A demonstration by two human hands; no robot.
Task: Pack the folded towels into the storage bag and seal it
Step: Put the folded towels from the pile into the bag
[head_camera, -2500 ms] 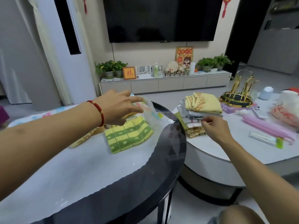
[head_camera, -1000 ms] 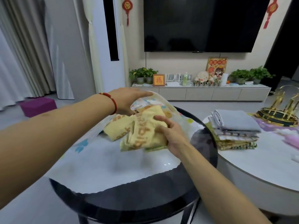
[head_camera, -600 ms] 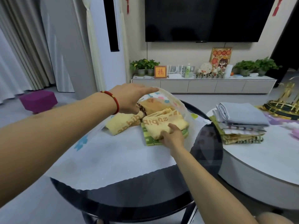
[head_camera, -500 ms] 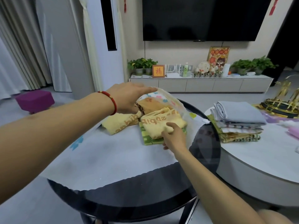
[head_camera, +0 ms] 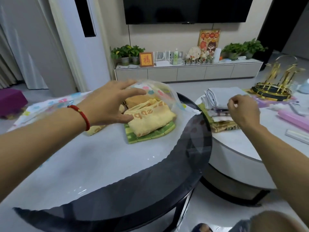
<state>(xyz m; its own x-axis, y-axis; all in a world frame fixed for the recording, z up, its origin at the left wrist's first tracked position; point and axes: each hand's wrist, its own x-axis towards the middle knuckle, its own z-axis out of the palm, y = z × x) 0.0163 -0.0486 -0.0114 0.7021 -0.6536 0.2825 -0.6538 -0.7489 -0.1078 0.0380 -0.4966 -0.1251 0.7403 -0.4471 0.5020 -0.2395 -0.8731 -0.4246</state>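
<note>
Storage bag (head_camera: 155, 91) on dark desk (head_camera: 192, 164), far edge, yellow towel (head_camera: 150, 118) inside. Left hand (head_camera: 108, 104) fingers spread, lifting bag mouth. Right hand (head_camera: 242, 109), moved off yellow towel, now pinches towel stack (head_camera: 219, 104).

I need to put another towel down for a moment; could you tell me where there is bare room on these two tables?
Free: the near part of the dark round table, in front of the yellow towel, and the white table nearer than the towel stack. Crowded: the storage bag mouth under the left hand, and the white table's far side.
</note>
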